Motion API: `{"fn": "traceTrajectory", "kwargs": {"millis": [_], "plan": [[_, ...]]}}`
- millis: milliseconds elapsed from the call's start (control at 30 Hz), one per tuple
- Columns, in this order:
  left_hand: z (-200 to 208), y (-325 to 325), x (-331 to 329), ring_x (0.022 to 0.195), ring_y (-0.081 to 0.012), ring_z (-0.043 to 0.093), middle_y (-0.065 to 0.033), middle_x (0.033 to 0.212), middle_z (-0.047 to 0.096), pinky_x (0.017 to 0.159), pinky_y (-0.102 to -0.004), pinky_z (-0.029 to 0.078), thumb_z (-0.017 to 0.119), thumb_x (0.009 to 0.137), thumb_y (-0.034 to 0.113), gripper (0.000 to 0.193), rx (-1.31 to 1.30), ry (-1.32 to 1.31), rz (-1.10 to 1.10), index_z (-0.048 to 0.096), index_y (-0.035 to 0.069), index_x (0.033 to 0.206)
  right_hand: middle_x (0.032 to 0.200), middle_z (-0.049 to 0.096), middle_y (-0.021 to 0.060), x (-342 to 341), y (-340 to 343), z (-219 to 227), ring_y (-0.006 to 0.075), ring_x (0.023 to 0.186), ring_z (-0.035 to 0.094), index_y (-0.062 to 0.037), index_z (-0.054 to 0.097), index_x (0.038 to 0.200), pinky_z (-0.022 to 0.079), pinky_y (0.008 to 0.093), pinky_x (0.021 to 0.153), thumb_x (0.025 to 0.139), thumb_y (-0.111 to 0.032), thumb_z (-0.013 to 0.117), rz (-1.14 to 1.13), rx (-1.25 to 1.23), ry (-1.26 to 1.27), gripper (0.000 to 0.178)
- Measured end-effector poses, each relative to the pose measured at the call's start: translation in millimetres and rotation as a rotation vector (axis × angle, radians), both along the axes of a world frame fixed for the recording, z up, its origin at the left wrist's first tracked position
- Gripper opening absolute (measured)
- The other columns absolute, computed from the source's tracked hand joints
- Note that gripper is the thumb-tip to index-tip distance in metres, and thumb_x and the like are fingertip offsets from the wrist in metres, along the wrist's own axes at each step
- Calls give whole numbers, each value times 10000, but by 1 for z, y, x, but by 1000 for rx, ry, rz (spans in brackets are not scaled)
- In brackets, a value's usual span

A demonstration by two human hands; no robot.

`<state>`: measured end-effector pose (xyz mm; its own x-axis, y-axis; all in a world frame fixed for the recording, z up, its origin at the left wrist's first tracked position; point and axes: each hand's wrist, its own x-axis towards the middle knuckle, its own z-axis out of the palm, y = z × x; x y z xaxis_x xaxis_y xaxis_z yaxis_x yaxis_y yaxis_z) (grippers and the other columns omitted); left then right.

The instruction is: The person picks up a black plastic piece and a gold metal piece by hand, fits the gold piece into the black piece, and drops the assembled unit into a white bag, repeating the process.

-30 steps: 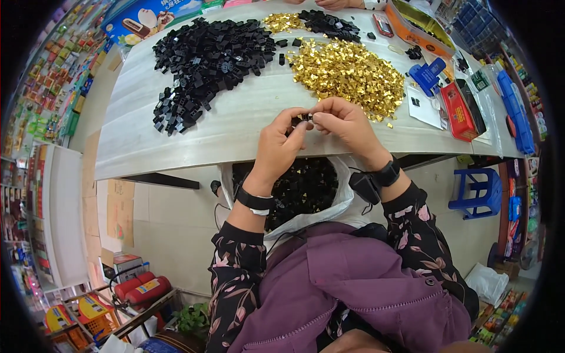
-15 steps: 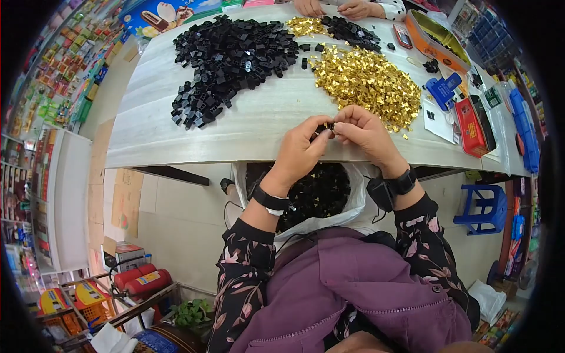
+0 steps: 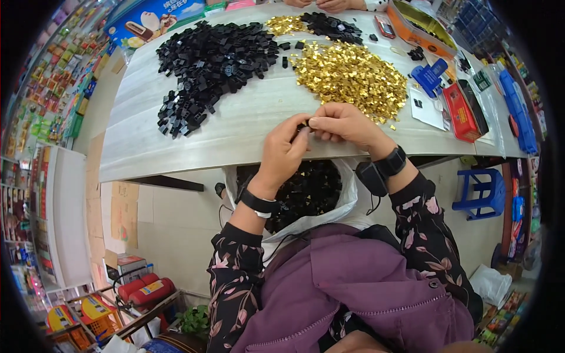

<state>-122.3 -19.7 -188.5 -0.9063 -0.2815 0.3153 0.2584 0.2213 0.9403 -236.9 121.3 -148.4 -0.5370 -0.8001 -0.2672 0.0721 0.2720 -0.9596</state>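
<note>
Above the table's near edge, my left hand (image 3: 283, 148) pinches a small black plastic piece (image 3: 302, 125) between thumb and fingertips. My right hand (image 3: 348, 127) meets it from the other side, its thumb and forefinger closed at the end of the piece. Whether the right fingers hold a gold bit of their own is hidden. Beyond my left hand spreads a large heap of black plastic pieces (image 3: 218, 59). A heap of small folded gold metal pieces (image 3: 353, 79) lies just beyond my right hand. Below my wrists, a white bag (image 3: 348, 206) holds many black pieces with gold bits on them.
Across the table (image 3: 135, 141), another person's hands (image 3: 321, 5) are beside smaller gold (image 3: 285, 25) and black heaps (image 3: 332, 27). On the right lie an orange tin (image 3: 421, 29), a red box (image 3: 465, 110) and a blue clip-like object (image 3: 428, 76). A blue stool (image 3: 479, 194) stands below.
The view has shifted a little, so the table's things sit further left. Both my hands remain together at the black piece, with the right thumb and forefinger now pressed against its end.
</note>
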Motion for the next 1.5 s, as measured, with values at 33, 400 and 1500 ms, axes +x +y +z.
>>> {"fn": "traceTrajectory", "kwargs": {"millis": [33,400,1500], "plan": [[1,0,1,618,-89,572,-67,846,651,585,-227,463,525,885,61,198,42,-1,-22,590,9,1065,690,565,-42,2,1,-1,23,596,505,-63,614,858,395,160,525,880,-258,613,-11,-35,-7,196],[6,-9,-3,629,-70,568,-47,851,642,549,-200,444,528,910,123,205,236,-46,-59,570,25,1085,740,587,8,-6,18,-29,106,635,571,-90,627,995,456,245,567,861,-257,605,-328,35,856,215],[75,-76,-26,604,-58,555,-94,841,655,426,-176,354,528,883,170,230,-97,-409,201,521,18,1056,715,583,44,1,17,-30,188,604,594,-88,633,809,466,291,541,758,-204,692,-372,5,1081,140]]}}
